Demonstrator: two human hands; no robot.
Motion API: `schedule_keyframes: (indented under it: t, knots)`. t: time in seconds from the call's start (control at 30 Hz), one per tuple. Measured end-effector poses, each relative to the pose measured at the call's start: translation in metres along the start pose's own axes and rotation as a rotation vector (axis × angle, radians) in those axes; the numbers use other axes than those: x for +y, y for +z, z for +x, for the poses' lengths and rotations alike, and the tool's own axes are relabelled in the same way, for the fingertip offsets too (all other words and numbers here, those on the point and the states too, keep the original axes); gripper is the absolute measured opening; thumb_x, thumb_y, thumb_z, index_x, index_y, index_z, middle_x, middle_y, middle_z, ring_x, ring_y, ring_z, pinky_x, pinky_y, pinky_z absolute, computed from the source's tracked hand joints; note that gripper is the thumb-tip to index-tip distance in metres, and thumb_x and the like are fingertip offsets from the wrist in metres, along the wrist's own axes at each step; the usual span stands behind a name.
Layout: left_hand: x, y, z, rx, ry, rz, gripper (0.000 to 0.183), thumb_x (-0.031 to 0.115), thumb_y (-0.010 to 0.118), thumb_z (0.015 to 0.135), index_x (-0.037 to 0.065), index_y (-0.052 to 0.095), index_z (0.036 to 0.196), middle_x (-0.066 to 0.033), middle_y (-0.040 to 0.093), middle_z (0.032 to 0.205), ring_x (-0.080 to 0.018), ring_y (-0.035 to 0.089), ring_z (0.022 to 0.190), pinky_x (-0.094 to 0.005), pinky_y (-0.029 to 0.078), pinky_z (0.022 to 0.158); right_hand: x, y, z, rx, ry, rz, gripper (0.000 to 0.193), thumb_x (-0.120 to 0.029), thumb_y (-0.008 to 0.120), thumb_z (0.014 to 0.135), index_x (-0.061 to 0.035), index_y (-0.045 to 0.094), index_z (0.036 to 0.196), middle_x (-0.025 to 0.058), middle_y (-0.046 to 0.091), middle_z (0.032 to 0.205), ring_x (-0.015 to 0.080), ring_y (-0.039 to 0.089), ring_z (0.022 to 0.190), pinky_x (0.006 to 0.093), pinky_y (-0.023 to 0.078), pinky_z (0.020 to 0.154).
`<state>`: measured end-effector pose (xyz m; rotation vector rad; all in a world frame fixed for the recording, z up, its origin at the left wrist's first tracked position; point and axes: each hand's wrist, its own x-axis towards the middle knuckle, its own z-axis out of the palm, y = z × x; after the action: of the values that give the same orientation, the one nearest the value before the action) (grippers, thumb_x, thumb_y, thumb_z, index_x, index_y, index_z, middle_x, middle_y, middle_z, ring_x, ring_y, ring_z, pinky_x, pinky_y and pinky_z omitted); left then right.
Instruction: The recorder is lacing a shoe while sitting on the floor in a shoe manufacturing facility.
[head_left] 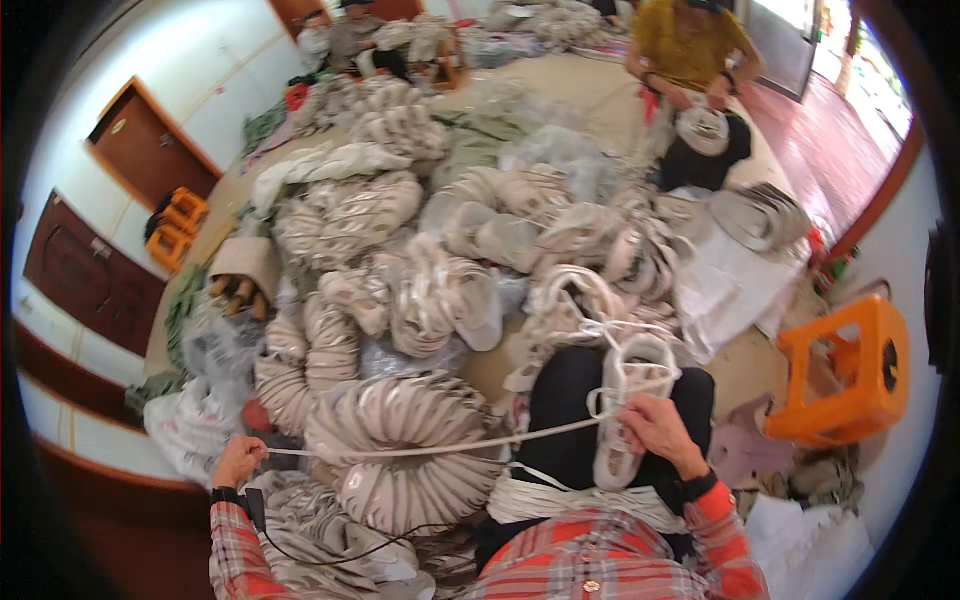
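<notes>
Left fingers [257, 447] pinch white shoelace [510, 439], stretched toward 9 o'clock; right fingers [630, 414] grip shoe upper [612, 455] (long axis 12-to-6)

The left hand [240, 461] is held far out to the left, its fingertips pinched together. The right hand [656, 432] is held close over the thighs [565, 395], its fingers curled. Both forearms [722, 535] (sleeved in red plaid, with dark bands [697, 487] at the wrists) are extended forward.
</notes>
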<state>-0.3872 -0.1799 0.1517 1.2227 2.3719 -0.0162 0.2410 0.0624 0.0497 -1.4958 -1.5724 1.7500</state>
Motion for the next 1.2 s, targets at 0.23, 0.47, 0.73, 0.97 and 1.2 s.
schedule_keyframes:
  t: [0.23, 0.47, 0.73, 0.97, 1.2]
  knots:
    - [-0.105, 0.012, -0.054, 0.553, -0.309, 0.758, 0.014, 0.017, 0.059, 0.071, 0.007, 0.068, 0.072, -0.0136, 0.062, 0.08, -0.0317, 0.059, 0.081, -0.0424, 0.046, 0.071, -0.004, 0.011, -0.01, -0.046, -0.011, -0.101, 0.017, -0.016, 0.056, 0.087, -0.0005, 0.056, 0.08, 0.0074, 0.058, 0.058, 0.0156, 0.057, 0.047, 0.0288, 0.044, 0.043]
    - [-0.074, 0.009, 0.016, 0.63, -0.477, -0.328, 0.021, 0.019, 0.056, 0.078, 0.001, 0.061, 0.089, -0.0111, 0.061, 0.08, -0.0221, 0.061, 0.068, -0.0349, 0.048, 0.058, -0.019, 0.098, -0.052, -0.937, -0.837, -0.762, 0.02, -0.024, 0.048, 0.088, -0.0069, 0.056, 0.094, 0.0152, 0.057, 0.066, 0.0335, 0.06, 0.066, 0.0408, 0.047, 0.056]
    - [0.319, 0.127, 0.035, -0.028, 0.556, -1.3, 0.023, 0.014, 0.052, 0.089, 0.001, 0.049, 0.108, -0.0085, 0.061, 0.078, -0.0142, 0.059, 0.066, -0.0243, 0.048, 0.055, 0.01, 0.094, -0.053, -0.742, -0.793, -0.44, 0.025, -0.024, 0.049, 0.085, -0.0061, 0.059, 0.099, 0.0184, 0.061, 0.075, 0.0364, 0.06, 0.073, 0.0413, 0.048, 0.064]
    - [0.435, 0.233, -0.036, -0.43, 0.662, -0.674, 0.017, 0.016, 0.059, 0.084, 0.001, 0.064, 0.089, -0.0103, 0.066, 0.071, -0.0153, 0.06, 0.055, -0.028, 0.047, 0.052, 0.042, 0.016, -0.053, 0.17, -0.109, -0.304, 0.028, -0.024, 0.047, 0.089, -0.007, 0.056, 0.109, 0.021, 0.063, 0.084, 0.0368, 0.063, 0.075, 0.0402, 0.05, 0.066]
    - [0.441, 0.254, -0.033, 0.017, 0.829, -0.378, 0.016, 0.016, 0.056, 0.082, 0.002, 0.062, 0.078, -0.0203, 0.062, 0.072, -0.0362, 0.061, 0.066, -0.0433, 0.048, 0.057, 0.024, 0.029, -0.057, -0.041, 0.048, 0.202, 0.044, -0.018, 0.053, 0.092, -0.0078, 0.037, 0.132, 0.0056, 0.06, 0.067, 0.009, 0.049, 0.046, 0.0228, 0.038, 0.041]
